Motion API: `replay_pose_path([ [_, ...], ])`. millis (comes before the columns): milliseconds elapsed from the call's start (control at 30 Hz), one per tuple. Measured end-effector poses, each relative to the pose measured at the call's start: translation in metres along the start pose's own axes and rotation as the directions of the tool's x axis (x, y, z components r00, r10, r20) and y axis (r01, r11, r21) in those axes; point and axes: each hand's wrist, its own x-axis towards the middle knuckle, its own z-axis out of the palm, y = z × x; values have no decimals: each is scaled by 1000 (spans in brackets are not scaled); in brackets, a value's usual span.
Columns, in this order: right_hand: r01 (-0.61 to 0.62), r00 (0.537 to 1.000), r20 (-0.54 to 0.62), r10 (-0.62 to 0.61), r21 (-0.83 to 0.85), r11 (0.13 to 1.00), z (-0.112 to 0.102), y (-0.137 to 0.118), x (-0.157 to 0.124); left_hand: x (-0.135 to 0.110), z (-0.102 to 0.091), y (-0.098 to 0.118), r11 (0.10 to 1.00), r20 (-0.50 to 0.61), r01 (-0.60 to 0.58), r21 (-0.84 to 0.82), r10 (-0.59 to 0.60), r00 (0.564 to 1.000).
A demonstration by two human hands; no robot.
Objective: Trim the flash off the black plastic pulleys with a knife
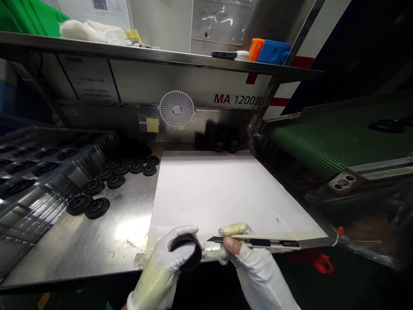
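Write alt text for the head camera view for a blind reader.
A gloved left hand holds a black round part and a gloved right hand holds a utility knife over a white sheet on a steel table, near black ribbed discs.

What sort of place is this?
Likely a factory trimming station: the right hand holds a utility knife, black ribbed parts lie on a steel bench, beside a green conveyor belt.

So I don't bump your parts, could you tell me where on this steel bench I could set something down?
The bare steel between the black rubber rings and the white sheet is free, and so is the sheet above the left hand and right hand. Crowded: the left, with rings beside the plastic tray.
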Motion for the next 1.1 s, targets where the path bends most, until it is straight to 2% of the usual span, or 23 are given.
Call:
replay_pose_path([
  [67,-55,998,30,54,42,998,0,8,1,6,-5,-6,994,-37,-68,88,71,997],
  [167,-139,990,54,134,115,984,2,25,2,11,-5,-12,987,-78,-87,131,98,992],
  [267,-147,988,52,143,67,987,4,35,3,9,1,-9,977,-74,-79,196,95,993],
  [367,-118,991,59,121,-60,991,2,35,2,4,8,-4,965,-25,-88,246,97,995],
  [500,-106,989,78,123,-190,976,-2,32,-1,3,8,-4,970,-51,-72,232,86,995],
  [800,-116,989,72,130,-175,978,1,27,-5,1,7,-6,977,-26,-71,203,78,997],
  [900,-137,978,133,163,-185,973,1,22,-6,3,4,-7,972,-52,-59,226,73,996],
  [967,-137,971,169,170,-192,972,-1,17,-5,6,-1,-8,968,-6,-39,248,41,999],
  [1100,-88,958,254,133,-179,980,-3,-2,-2,7,-4,-2,959,231,10,284,-78,970],
])
